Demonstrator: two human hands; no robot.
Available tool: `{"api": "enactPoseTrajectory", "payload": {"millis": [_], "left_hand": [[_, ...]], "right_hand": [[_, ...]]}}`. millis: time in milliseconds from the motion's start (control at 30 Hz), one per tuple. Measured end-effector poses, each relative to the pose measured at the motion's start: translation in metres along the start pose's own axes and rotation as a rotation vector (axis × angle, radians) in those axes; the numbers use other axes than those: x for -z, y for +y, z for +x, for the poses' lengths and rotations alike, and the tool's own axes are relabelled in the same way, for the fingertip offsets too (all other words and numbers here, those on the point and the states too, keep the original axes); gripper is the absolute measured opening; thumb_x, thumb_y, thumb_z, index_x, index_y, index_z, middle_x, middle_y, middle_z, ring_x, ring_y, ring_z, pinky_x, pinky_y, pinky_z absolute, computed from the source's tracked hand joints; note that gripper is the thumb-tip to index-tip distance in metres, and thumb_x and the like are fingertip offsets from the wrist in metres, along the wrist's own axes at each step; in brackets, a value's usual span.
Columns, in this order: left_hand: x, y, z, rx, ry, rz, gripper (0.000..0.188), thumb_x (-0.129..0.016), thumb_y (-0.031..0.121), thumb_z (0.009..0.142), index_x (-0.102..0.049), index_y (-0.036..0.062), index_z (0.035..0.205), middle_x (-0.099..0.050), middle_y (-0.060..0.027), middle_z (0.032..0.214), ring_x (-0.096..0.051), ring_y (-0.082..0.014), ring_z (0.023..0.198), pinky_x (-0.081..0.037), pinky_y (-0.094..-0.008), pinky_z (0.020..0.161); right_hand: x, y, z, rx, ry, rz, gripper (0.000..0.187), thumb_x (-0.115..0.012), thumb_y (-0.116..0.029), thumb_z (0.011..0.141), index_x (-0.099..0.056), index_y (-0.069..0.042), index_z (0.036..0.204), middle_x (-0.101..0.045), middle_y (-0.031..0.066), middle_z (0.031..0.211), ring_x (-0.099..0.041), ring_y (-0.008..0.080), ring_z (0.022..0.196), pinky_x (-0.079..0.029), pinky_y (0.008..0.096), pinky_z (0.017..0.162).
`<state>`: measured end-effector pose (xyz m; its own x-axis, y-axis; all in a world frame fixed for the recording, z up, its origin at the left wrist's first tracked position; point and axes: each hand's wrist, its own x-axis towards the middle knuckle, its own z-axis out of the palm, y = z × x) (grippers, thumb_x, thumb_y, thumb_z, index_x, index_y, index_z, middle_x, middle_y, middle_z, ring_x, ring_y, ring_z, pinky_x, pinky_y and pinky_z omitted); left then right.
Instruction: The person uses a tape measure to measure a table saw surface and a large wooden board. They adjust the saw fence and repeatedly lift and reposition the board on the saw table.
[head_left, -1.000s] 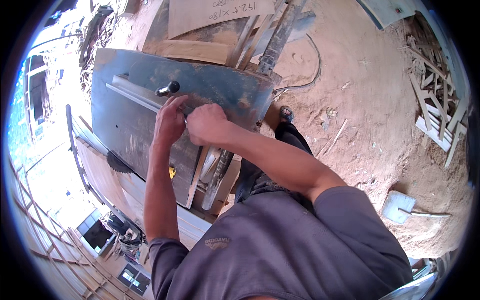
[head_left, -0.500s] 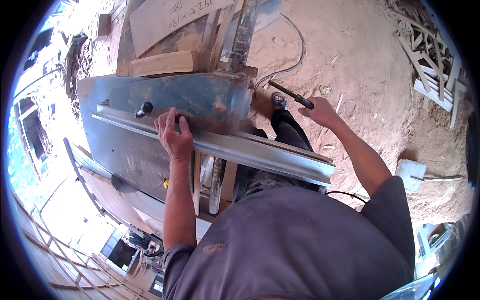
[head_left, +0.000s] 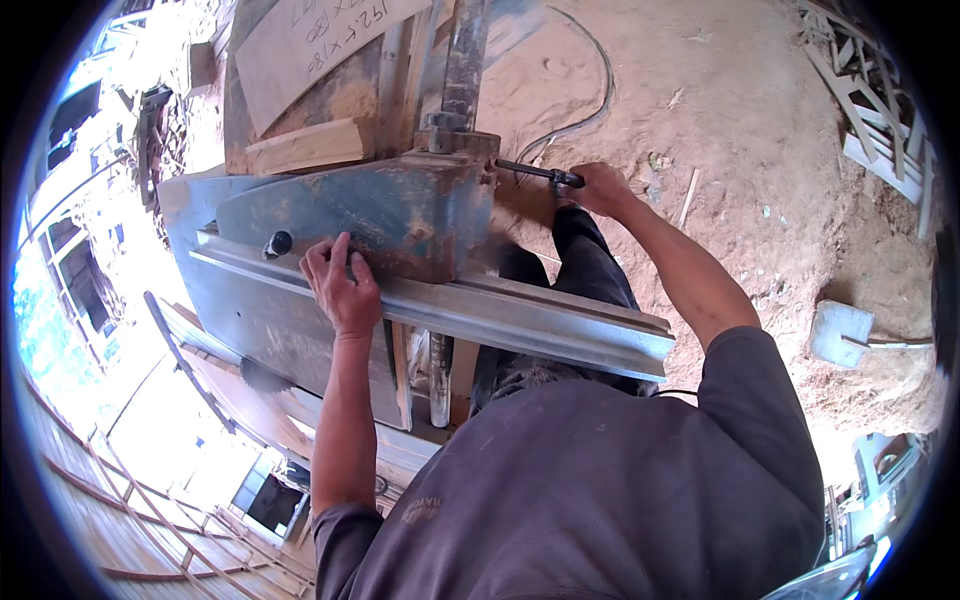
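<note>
My left hand lies across the long silver metal fence, its fingers bent over the far edge against the blue cast-metal fence body. A black round-ended knob sticks up just left of those fingers. Out to the right, my right hand is closed around the dark grip of a long thin metal rod. The rod points left, its far end meeting the right side of the blue body; whether it goes in or only touches cannot be told.
A toothed saw blade rises from the grey machine table, left of my forearm. Beyond the fence lie a wooden block and a marked board. A shovel and scrap wood lie on the dirt floor at right.
My right hand has moved left and slightly up, bringing the rod's end from a short gap to the blue body's side. The left hand stays on the fence.
</note>
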<state>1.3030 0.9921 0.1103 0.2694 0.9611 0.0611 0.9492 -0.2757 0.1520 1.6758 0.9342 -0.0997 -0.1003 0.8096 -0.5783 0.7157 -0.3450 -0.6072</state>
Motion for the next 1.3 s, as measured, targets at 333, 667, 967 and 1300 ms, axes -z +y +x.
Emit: {"api": "enactPoseTrajectory", "payload": {"millis": [333,667,967,1300], "left_hand": [[0.003,0.000,0.001,-0.013,-0.005,-0.017,0.032,-0.061,0.004,0.080,-0.067,0.0033,0.111,-0.055,-0.0142,0.105,-0.051,-0.0338,0.101,-0.040,-0.0440,0.096],[0.002,-0.004,0.001,0.028,-0.010,-0.049,0.030,-0.061,0.005,0.081,-0.068,0.0054,0.111,-0.056,-0.0132,0.104,-0.051,-0.0340,0.101,-0.042,-0.0445,0.095],[0.015,-0.019,0.004,0.054,0.093,-0.088,0.031,-0.064,0.005,0.074,-0.069,0.0054,0.105,-0.058,-0.0130,0.103,-0.053,-0.0350,0.103,-0.042,-0.0446,0.095],[0.018,-0.017,-0.016,0.156,0.089,-0.162,0.033,-0.064,0.009,0.068,-0.071,0.0126,0.101,-0.057,-0.0071,0.101,-0.051,-0.0278,0.101,-0.042,-0.0387,0.090]], "right_hand": [[-0.039,-0.009,0.048,0.140,0.045,0.211,0.025,-0.066,-0.029,0.083,-0.066,-0.006,0.092,-0.067,0.0214,0.088,-0.065,0.0404,0.089,-0.049,0.0489,0.076],[0.020,-0.051,0.005,-0.020,0.004,-0.147,0.026,-0.064,-0.027,0.082,-0.065,-0.004,0.094,-0.069,0.0213,0.091,-0.066,0.0416,0.092,-0.052,0.0503,0.079],[0.007,-0.016,0.018,0.016,0.097,-0.170,0.028,-0.064,-0.033,0.085,-0.066,-0.006,0.092,-0.068,0.0225,0.084,-0.066,0.0433,0.084,-0.050,0.0529,0.072],[0.022,-0.046,0.042,0.098,0.310,0.357,0.014,-0.062,-0.009,0.091,-0.055,-0.002,0.100,-0.053,0.0025,0.075,-0.047,0.0138,0.063,-0.040,0.0303,0.060]]}}
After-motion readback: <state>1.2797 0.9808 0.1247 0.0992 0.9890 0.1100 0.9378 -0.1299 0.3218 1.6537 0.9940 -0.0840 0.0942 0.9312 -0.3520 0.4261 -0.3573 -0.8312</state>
